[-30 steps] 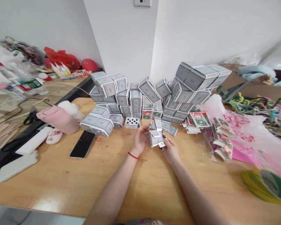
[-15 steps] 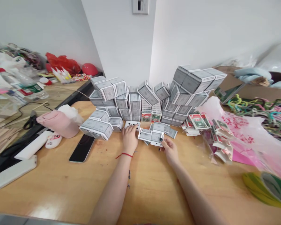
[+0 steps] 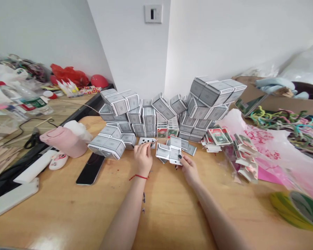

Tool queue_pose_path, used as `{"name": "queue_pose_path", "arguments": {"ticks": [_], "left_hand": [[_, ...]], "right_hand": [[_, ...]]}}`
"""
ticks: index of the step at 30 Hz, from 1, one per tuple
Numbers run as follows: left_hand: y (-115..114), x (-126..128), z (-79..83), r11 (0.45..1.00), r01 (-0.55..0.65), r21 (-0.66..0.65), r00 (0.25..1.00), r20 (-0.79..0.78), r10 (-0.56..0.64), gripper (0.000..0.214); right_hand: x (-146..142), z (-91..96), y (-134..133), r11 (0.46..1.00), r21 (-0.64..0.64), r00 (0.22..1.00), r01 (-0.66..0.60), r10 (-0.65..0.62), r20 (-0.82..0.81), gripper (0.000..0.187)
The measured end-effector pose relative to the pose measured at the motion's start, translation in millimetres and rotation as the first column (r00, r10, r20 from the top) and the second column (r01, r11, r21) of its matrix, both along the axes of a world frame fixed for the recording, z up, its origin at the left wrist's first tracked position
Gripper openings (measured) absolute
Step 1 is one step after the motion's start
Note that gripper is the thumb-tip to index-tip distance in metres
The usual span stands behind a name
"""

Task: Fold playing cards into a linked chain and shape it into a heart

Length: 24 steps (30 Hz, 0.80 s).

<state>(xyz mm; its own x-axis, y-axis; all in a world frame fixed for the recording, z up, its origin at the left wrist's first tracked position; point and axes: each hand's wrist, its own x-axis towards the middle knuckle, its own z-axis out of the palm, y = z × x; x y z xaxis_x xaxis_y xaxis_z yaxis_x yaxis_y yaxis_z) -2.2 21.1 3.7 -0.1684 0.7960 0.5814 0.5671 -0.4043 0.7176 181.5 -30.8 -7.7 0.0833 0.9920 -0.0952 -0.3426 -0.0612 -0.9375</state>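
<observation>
My right hand [image 3: 188,169] grips a small piece of interlocked, folded playing cards [image 3: 166,152], its thumb on the lower right corner. To the left, my left hand [image 3: 143,158] is closed in a pinch on a thin playing card [image 3: 153,142], seen nearly edge-on. Just behind those fingers a face-up stack of cards with black pips [image 3: 143,140] lies on the table, partly covered by the hand. More grey-backed cards [image 3: 190,148] lie behind the folded piece. Beyond stands a wall of card blocks [image 3: 149,116], built from folded grey-patterned cards.
Left of my hands are a loose card block [image 3: 108,143], a black phone [image 3: 90,169], a pink pouch-like item [image 3: 65,139] and a white power bank-like slab [image 3: 14,198]. At right are card boxes [image 3: 246,152], plastic wrap [image 3: 266,142] and a tape roll [image 3: 297,210].
My left hand has risen slightly from the face-up cards, its fingers drawing into a pinch on one card. The folded piece in my right hand has tilted a little. The view has shifted slightly.
</observation>
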Motion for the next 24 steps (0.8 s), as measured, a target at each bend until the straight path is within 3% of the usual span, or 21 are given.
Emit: {"name": "queue_pose_path", "arguments": {"ticks": [3,6,9,12,17,20,23,24], "left_hand": [[-3,11,-1.3,0.984,0.149,-0.101,0.955,0.272,-0.117,0.017],[-4,20,-4.4,0.918,0.355,-0.176,0.832,0.507,-0.224,0.01],[-4,26,-9.2,0.867,0.464,-0.182,0.775,0.557,-0.298,0.005],[-3,28,-14.1,0.847,0.496,-0.194,0.741,0.602,-0.297,0.005],[-4,29,-11.6,0.805,0.556,-0.21,0.699,0.641,-0.316,0.008],[-7,27,-7.0,0.672,0.696,-0.251,0.634,0.654,-0.412,0.012],[-10,28,-5.6,0.493,0.837,-0.237,0.493,0.718,-0.491,0.02],[-11,30,-5.8,0.461,0.858,-0.225,0.457,0.744,-0.487,0.02]], "right_hand": [[-2,4.1,-2,0.999,0.019,0.998,0.035,-0.034,-0.045,0.025],[-2,6.3,-3,1.0,-0.016,0.999,0.024,-0.025,-0.022,0.027],[-3,7.9,-5,0.996,-0.053,0.996,-0.077,0.079,0.038,0.029],[-4,7.7,-5,0.991,-0.047,0.987,-0.125,0.129,0.096,0.031],[-4,0.3,0,0.998,-0.057,0.996,0.032,-0.026,0.09,0.03],[-3,-2.4,2,0.985,-0.057,0.985,0.162,-0.157,0.077,0.028],[-3,0.8,1,0.978,-0.032,0.967,0.208,-0.201,0.159,0.029],[-3,2.6,0,0.979,-0.018,0.96,0.201,-0.194,0.2,0.03]]}}
